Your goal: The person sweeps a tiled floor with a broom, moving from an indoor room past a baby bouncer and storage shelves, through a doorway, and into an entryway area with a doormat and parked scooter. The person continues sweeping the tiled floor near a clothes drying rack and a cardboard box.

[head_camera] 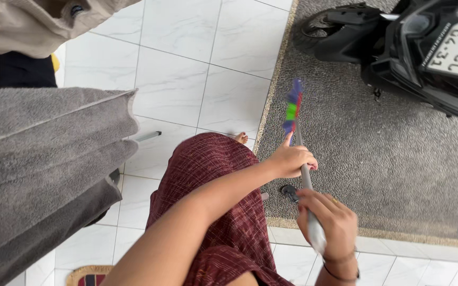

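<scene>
Soft even daylight, slight motion blur.

Floor (pixel 186 69): white marble-look tiles with thin grey joints, left of and beyond the hands. Mat (pixel 398 159): grey, coarse, edged in tan, lying flat on the floor under and to the right of the hands. Scooter (pixel 414 47): black, parked on the mat, beyond the hands. Small patterned rug (pixel 88 275): on the tiles, near left.
</scene>
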